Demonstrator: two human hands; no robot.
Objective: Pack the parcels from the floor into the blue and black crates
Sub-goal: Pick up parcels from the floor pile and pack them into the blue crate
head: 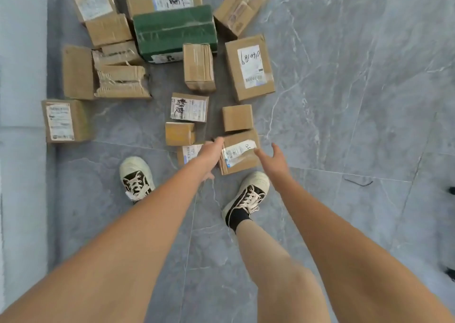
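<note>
parcels [189, 107] lie scattered across grey marbled floor tiles [357, 89].

Floor [344, 101] is polished stone-look tile, grey with white veining, faintly glossy; parcels are matt brown corrugated cardboard, most carrying white paper labels; the near parcel [240, 154] wears clear glossy tape over a creased label; the torn box [121, 81] shows rough ripped corrugation and wrinkled tape; the green box [175, 31] is matt green card under shiny clear tape that catches the light; the big labelled box [249, 68] has smooth white paper, handwritten in black; the yellowish box [179, 133] looks smoother, slightly sheened; shoes [246, 194] are black canvas cloth with off-white rubber toe caps and cotton-like laces, matt; the sock is black knit.
</note>
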